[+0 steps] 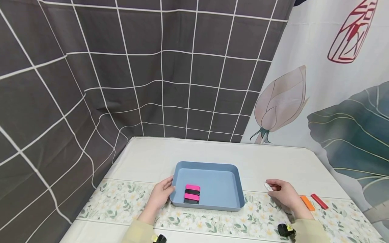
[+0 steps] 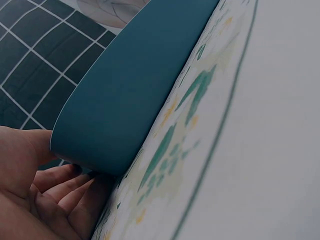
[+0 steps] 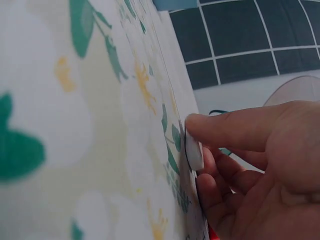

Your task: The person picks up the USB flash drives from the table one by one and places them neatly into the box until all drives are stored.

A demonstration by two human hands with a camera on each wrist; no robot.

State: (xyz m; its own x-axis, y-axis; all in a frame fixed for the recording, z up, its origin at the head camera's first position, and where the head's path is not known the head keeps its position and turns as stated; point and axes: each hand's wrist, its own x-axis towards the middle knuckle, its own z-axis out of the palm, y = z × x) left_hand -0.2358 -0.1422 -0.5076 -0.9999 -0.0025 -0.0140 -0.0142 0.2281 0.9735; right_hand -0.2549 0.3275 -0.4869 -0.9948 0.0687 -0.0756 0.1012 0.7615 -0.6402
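Observation:
A blue rectangular tray [image 1: 215, 185] lies on the table. My left hand [image 1: 161, 192] grips its left wall, thumb at the rim and fingers against the outside; the left wrist view shows the tray's outer wall [image 2: 115, 90] beside the thumb. Inside the tray, pink and black flat pieces [image 1: 192, 196] form a short column near the left front corner. To the tray's right, my right hand [image 1: 284, 192] pinches a small white bar [image 1: 268, 187] between thumb and fingers. Seen from the right wrist, this white bar [image 3: 194, 152] is close over the tablecloth, partly hidden by the thumb.
An orange bar [image 1: 307, 203] and a red bar [image 1: 319, 201] lie on the table just right of my right hand. A flowered strip [image 1: 212, 221] runs across the white tablecloth. Dark gridded cloth [image 1: 176, 67] hangs behind and to the left, printed white cloth on the right.

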